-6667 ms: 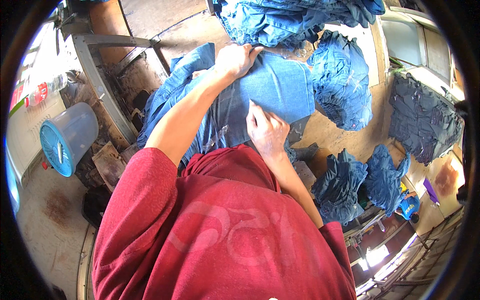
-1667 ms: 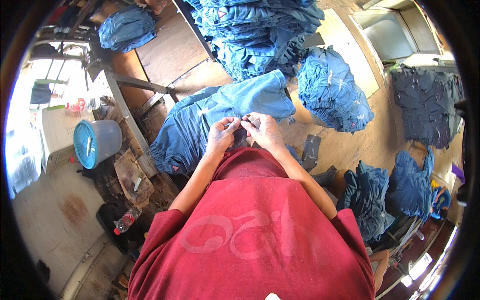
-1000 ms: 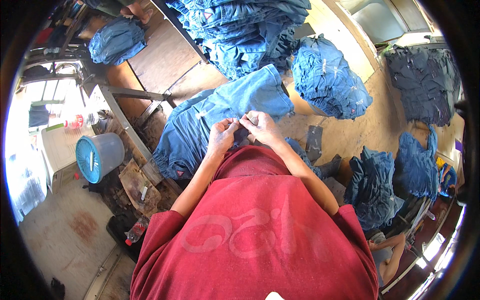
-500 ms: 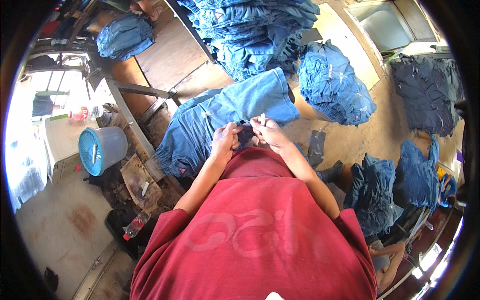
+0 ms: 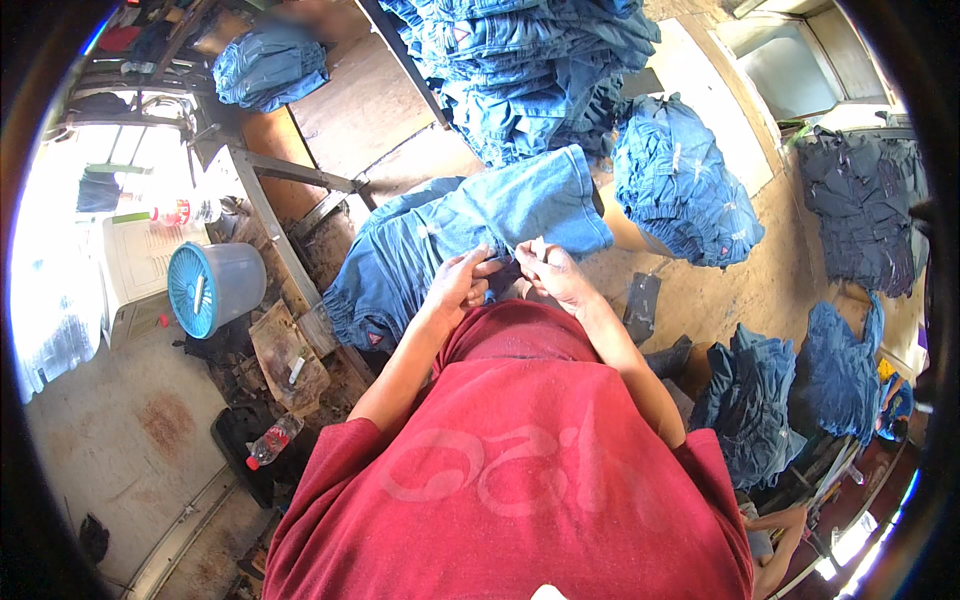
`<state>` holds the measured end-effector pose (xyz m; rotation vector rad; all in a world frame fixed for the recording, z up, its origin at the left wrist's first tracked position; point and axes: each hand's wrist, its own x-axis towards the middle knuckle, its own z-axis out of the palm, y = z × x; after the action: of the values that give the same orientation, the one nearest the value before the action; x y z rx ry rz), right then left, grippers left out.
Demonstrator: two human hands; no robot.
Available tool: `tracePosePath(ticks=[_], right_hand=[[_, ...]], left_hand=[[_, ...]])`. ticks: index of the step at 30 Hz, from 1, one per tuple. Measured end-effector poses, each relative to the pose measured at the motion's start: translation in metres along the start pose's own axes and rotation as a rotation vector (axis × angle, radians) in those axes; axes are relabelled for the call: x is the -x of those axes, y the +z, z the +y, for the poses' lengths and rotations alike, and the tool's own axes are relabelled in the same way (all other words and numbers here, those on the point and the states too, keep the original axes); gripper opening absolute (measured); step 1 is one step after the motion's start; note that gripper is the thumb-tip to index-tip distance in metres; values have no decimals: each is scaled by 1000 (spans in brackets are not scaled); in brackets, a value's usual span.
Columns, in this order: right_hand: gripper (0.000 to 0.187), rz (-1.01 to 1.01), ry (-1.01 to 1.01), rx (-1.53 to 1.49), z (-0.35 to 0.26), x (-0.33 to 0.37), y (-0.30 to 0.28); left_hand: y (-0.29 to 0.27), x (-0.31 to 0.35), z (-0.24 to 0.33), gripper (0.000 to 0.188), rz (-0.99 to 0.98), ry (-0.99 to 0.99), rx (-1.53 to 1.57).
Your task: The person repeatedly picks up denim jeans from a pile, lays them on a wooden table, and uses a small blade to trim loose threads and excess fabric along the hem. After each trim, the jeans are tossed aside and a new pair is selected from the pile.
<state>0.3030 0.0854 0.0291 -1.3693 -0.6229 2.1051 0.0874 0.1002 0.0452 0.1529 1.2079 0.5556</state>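
Observation:
Light-blue denim shorts or trousers [image 5: 400, 262] lie spread before me, with a gathered edge and a small triangular patch at the left. At their near edge my left hand [image 5: 462, 284] pinches the cloth, thumb against bent fingers. Close to its right, my right hand [image 5: 558, 276] is closed, and a small white stub [image 5: 539, 243] pokes up between thumb and fingers. A piece of dark cloth [image 5: 507, 274] shows between both hands, just above my red shirt. Whether it belongs to the denim garment I cannot tell.
A tall denim stack [image 5: 540, 65] stands ahead, with a gathered denim bundle [image 5: 682, 180] to its right. Dark garments [image 5: 862, 205] and denim piles [image 5: 750, 405] lie at right. A blue-lidded bucket [image 5: 225, 285] and bottle [image 5: 274, 442] are left. Another person's arm [image 5: 780, 545] shows lower right.
The whole view has shifted slightly, so the surroundings sit further right and lower. My fingertips are a little further apart, and less of the white stub shows. The denim garment stays spread in place.

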Motion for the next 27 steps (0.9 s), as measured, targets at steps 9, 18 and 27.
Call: tracePosePath(ticks=[9,18,27], right_hand=[[15,28,-67,83,0,0,-1],[23,136,-347,395,-12,2,5],[24,151,-410,642,-4,-8,16]], left_hand=[[2,-9,-3,20,-102,155,-159],[0,2,-7,18,-105,140,-134],[7,-3,-19,22,-48,281,-308]])
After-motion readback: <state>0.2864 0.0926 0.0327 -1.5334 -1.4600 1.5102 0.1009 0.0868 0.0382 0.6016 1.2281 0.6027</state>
